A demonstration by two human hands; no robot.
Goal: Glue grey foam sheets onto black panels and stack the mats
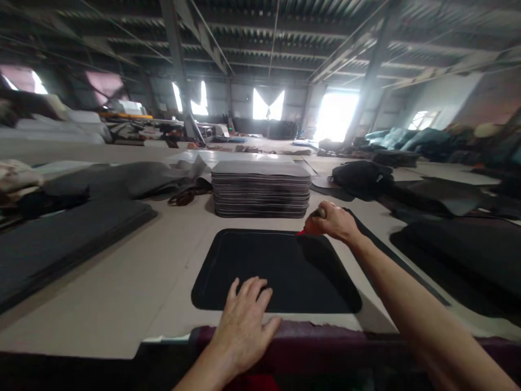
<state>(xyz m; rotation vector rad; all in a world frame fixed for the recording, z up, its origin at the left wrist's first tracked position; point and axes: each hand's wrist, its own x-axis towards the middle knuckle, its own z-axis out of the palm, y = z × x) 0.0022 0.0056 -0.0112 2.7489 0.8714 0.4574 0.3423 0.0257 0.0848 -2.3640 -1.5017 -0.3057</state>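
Note:
A black rounded-corner sheet [260, 266] lies flat on the table, with a faint pale line along its far and left edges. Spread fingers of my left hand [246, 320] rest on its near edge, holding nothing. At the sheet's far right corner, my right hand [331, 220] is closed around a hand tool with a red tip [301, 233]. The tip is at the sheet's far edge; the fingers cover most of the tool, so its kind cannot be told.
Behind the sheet stands a tall stack of similar rounded sheets [260, 190]. Dark material is piled at left [61, 239] and right [464, 255]. A dark strip [399, 255] lies under my right forearm. Maroon cloth [317, 336] runs along the table's near edge.

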